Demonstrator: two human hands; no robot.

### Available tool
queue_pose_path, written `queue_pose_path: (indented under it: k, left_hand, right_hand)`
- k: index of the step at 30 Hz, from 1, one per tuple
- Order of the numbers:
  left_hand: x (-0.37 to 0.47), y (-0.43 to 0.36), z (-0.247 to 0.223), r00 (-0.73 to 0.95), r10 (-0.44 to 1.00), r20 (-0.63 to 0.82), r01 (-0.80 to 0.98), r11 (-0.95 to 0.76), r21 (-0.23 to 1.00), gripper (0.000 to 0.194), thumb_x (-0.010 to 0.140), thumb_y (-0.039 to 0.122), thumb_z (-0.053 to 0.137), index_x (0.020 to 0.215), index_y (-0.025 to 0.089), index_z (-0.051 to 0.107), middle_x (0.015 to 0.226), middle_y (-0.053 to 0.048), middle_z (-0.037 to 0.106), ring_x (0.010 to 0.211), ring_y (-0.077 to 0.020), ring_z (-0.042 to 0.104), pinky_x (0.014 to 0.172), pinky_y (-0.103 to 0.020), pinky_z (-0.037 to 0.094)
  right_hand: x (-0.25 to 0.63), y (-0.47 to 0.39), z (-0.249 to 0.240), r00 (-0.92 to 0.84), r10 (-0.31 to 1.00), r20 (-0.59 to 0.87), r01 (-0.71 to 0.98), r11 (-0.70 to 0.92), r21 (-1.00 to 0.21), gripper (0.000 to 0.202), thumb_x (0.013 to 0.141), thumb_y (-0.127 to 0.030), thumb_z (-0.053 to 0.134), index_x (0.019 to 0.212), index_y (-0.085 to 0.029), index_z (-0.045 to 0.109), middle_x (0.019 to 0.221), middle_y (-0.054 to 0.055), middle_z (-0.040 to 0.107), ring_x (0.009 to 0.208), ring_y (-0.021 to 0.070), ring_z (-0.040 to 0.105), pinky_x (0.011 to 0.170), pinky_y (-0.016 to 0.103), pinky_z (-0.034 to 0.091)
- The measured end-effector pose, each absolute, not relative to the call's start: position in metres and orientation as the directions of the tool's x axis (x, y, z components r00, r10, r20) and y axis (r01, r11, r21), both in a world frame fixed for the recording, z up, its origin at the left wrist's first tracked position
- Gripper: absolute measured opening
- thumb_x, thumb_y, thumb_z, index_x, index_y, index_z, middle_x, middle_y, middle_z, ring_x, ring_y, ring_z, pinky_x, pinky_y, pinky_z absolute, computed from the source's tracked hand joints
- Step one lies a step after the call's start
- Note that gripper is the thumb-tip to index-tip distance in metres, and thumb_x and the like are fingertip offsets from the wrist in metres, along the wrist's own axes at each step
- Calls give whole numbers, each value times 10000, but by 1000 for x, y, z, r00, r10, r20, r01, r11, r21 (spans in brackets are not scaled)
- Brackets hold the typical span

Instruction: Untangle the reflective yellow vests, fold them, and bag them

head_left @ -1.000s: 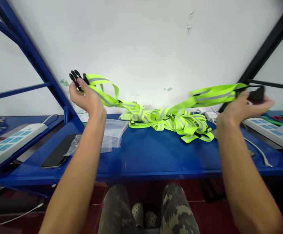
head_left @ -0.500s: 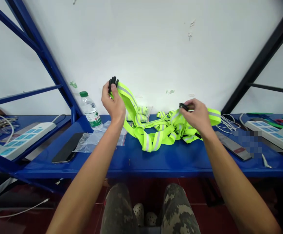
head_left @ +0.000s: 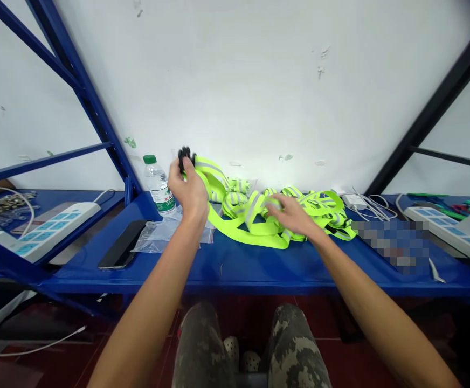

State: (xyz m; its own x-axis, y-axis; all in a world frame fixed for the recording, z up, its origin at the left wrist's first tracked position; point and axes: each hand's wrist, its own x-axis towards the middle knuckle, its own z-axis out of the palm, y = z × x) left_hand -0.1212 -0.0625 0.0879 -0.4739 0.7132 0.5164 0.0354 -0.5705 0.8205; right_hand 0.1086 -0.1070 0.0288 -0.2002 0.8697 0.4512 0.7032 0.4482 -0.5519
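Note:
My left hand is raised at centre left, its fingers closed round a bunch of black buckles. Neon yellow straps with silver stripes hang from that bunch down onto the blue shelf. Lower and to the right, my right hand is over the strap pile, its fingertips at a silver-striped strap. Motion blur hides whether those fingers grip it. Behind, near the wall, rolled straps lie partly hidden by the loose ones.
On the blue shelf, a water bottle, plastic bags and a black phone lie left. Power strips stand at both sides, and a white charger with cables sits right.
My right hand has moved left and down to the straps; the black buckle it held is no longer seen in it. My left hand, still gripping the buckles, is slightly lower in view.

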Motion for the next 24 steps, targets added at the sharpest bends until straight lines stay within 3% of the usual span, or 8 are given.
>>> queue_pose_path:
  k: [3,7,10,13,16,19,22,24]
  left_hand:
    - [-114,-76,56,-466,786,407,1,-459,888,269,844,319,540,1067,174,582,1171,-90,647,1133,-189,591,989,-304,442]
    - [-107,-95,42,10,974,225,225,-222,949,324,670,299,720,953,161,644,1079,-128,684,1060,-273,625,938,-377,470]
    - [-102,-101,66,228,943,244,461,-325,825,531,544,379,831,1005,175,664,1111,-153,677,1130,-362,581,960,-438,443]
    - [-87,-93,98,369,829,421,314,-538,782,592,619,373,791,1152,180,620,1192,-137,650,1166,-325,567,936,-389,463]
    - [-70,-75,115,527,753,393,75,-502,861,377,709,303,696,1050,150,648,990,-81,704,930,-237,653,795,-321,510]
    - [-59,-58,116,397,864,308,9,-340,940,211,740,268,628,918,153,634,733,-12,660,650,-160,618,587,-259,479]
    - [-54,-48,115,247,949,194,-42,-189,981,150,739,238,607,875,177,601,606,36,576,502,-115,539,476,-220,416]
    - [-50,-46,118,268,955,130,-116,-102,988,137,716,201,617,848,176,588,593,42,565,485,-106,533,475,-219,429]
  right_hand:
    - [124,-88,65,14,837,548,483,474,-736,234,882,-408,558,917,-181,608,610,-14,609,563,152,589,582,294,462]
    - [124,-81,109,95,833,546,209,519,-829,303,826,-481,634,937,-203,589,528,-62,485,400,102,461,414,252,373]
    - [115,-83,133,-7,853,522,205,512,-834,314,820,-480,650,952,-199,604,516,-54,487,362,69,353,358,224,251]
    - [112,-81,144,-155,872,465,249,490,-836,321,843,-497,612,933,-189,608,555,-30,520,391,68,348,377,224,265]
    - [116,-81,138,-75,835,546,409,525,-746,309,810,-452,649,954,-184,593,784,43,619,579,130,532,497,273,435]
    - [119,-99,118,106,642,760,604,565,-561,378,787,-385,675,1090,-201,546,1109,108,609,909,214,605,715,358,526]
    - [114,-128,90,-111,584,804,669,642,-374,228,846,-355,616,1029,-225,577,1152,110,616,1052,248,599,862,413,517]
    - [110,-138,69,-338,635,695,686,671,-280,325,850,-300,605,1165,-230,565,1310,119,566,1206,275,546,978,443,468]
